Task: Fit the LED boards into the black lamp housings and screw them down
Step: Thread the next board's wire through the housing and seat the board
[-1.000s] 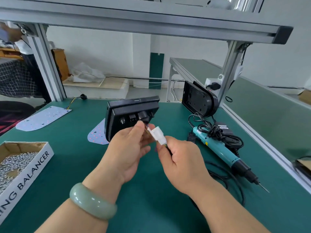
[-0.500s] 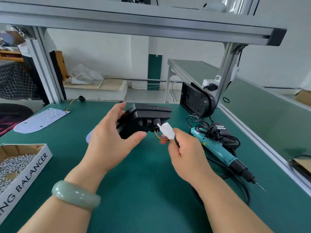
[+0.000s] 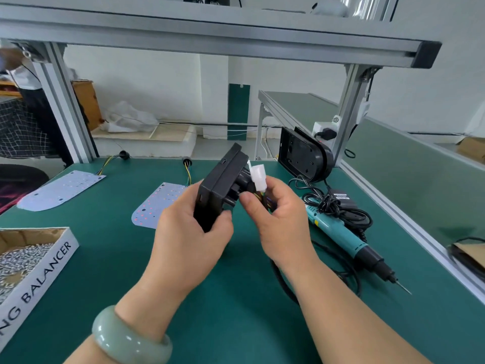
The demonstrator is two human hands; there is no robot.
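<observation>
My left hand [image 3: 189,237] grips a black lamp housing [image 3: 220,185], lifted off the mat and turned edge-on. My right hand [image 3: 278,219] holds the coloured wires just below a white plug connector [image 3: 257,177] beside the housing's back. Two white LED boards lie flat on the green mat: one [image 3: 157,203] just behind my left hand, the other [image 3: 63,190] at the far left, each with coloured wires at its far end. A second black housing [image 3: 301,156] leans upright against the frame post at the back right.
A teal electric screwdriver [image 3: 346,237] with a coiled black cable lies on the mat to the right, tip pointing towards me. A cardboard box of screws [image 3: 29,258] stands at the left edge. Aluminium frame posts rise at the back left and back right.
My left hand has taken a firm grip on the housing and turned it from lying tilted to standing edge-on. My right hand has brought the white connector up against the housing's back.
</observation>
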